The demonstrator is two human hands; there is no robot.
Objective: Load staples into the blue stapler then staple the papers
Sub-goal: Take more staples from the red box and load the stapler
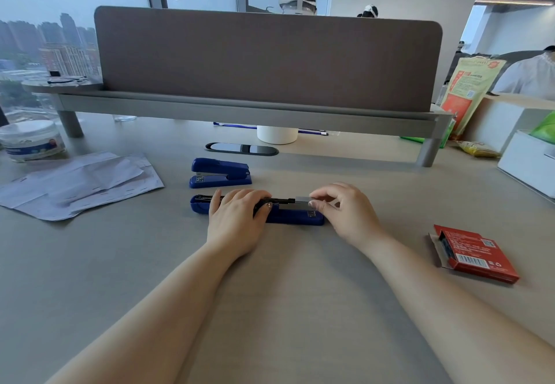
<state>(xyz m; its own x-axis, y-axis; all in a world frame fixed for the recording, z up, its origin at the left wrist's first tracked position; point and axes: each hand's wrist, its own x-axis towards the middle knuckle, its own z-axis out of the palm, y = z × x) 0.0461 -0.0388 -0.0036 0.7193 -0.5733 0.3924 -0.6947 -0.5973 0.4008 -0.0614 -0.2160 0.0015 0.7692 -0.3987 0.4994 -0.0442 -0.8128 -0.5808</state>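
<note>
An opened blue stapler (295,217) lies flat across the desk in front of me, its black magazine exposed. My left hand (237,218) presses down on its middle, fingers curled over the black rail. My right hand (342,206) pinches a silver strip of staples (302,202) at the stapler's right end, resting on the magazine. A second blue stapler (220,172), closed, stands just behind. A loose pile of white papers (81,184) lies at the left. A red staple box (474,253) sits open at the right.
A grey desk divider (267,62) on a raised shelf crosses the back. A clear round tub (31,140) stands far left, a white cup (277,134) under the shelf, a white box (528,164) and snack bags at the right. People sit beyond.
</note>
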